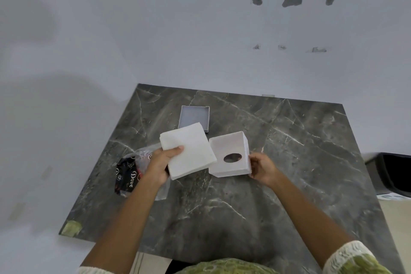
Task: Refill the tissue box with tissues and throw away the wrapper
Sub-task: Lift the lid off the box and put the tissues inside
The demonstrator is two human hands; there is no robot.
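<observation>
My left hand point(160, 163) holds a white stack of tissues point(188, 150) above the dark marble table point(289, 162), thumb on top of the stack. My right hand point(262, 168) grips the right side of the white tissue box cover point(229, 147), tipped so its inside and oval hole point(232, 157) face me. The stack's right edge overlaps the cover's left edge. The grey box base point(195, 115) lies open side up farther back, partly hidden by the tissues. The clear and black plastic wrapper point(130, 173) lies on the table under my left wrist.
A white wall runs behind and to the left of the table. A black bin point(391, 173) stands off the table's right edge. A green patch point(71, 228) marks the table's near left corner.
</observation>
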